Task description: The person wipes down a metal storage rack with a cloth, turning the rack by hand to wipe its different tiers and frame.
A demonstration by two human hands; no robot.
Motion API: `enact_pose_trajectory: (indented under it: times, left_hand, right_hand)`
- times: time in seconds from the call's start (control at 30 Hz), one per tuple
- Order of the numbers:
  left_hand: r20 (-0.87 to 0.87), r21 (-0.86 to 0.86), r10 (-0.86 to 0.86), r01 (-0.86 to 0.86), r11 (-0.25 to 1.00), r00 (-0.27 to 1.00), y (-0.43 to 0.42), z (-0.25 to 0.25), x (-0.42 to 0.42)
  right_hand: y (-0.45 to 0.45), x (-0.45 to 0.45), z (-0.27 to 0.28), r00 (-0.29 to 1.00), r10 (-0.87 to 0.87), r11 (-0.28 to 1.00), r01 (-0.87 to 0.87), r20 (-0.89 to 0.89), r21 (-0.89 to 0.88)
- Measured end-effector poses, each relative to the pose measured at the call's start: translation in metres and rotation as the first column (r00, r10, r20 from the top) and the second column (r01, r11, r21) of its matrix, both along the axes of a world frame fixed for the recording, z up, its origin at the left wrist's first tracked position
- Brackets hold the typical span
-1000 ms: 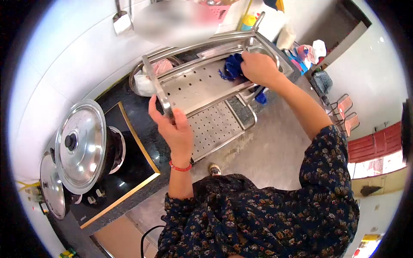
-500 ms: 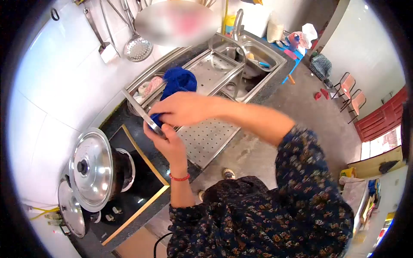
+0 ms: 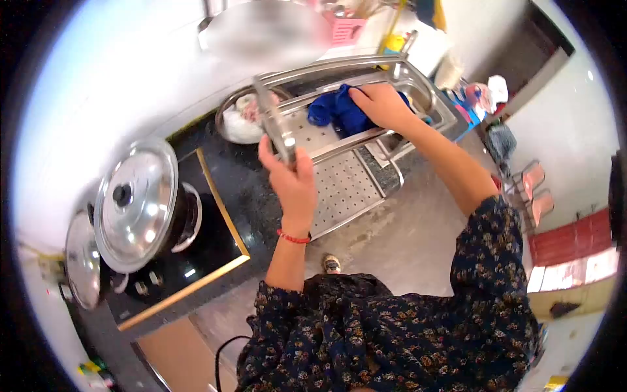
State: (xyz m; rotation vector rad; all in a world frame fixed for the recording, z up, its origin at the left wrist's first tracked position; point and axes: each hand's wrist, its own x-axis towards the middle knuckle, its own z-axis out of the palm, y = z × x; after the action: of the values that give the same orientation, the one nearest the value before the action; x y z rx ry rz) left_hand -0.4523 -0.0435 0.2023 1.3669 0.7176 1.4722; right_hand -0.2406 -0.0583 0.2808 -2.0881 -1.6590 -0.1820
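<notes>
A stainless steel dish rack (image 3: 279,130) with perforated trays lies tilted across the counter toward the sink. My left hand (image 3: 292,186), with a red bracelet at the wrist, is closed around the rack's near-left end bar. My right hand (image 3: 386,108) is closed on a bunched blue cloth (image 3: 349,111) and presses it against the upper part of the rack, near the sink end. Some of its fingers are hidden behind the cloth. A lower perforated tray (image 3: 346,186) shows beneath the upper frame.
On the stove (image 3: 209,222) at left sits a big pot with a shiny lid (image 3: 140,202); another lid (image 3: 83,261) leans beside it. Behind the rack is a metal bowl (image 3: 225,130) holding a white bag. A sink (image 3: 418,91) and pink basket (image 3: 346,31) are farther back.
My right hand has moved with the blue cloth from the rack's left end rightward toward the sink. My left hand still grips the end bar, and the rack has shifted and tilted.
</notes>
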Motion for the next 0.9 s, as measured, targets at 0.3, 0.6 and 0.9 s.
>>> enact_pose_trajectory:
  times: [0.3, 0.6, 0.9]
  left_hand:
    - [-0.188, -0.098, -0.23, 0.214, 0.972, 0.955, 0.008, -0.048, -0.015]
    - [-0.281, -0.012, -0.109, 0.11, 0.994, 0.954, 0.011, -0.041, -0.005]
    - [-0.29, 0.279, -0.06, 0.144, 0.949, 0.955, 0.02, -0.044, -0.009]
  right_hand:
    - [0.018, -0.134, 0.131, 0.871, 0.488, 0.806, -0.428, -0.051, 0.408]
    - [0.089, -0.188, 0.034, 0.507, 0.717, 0.578, -0.049, 0.478, -0.815]
    - [-0.019, -0.192, 0.022, 0.665, 0.623, 0.782, -0.537, 0.412, -0.316]
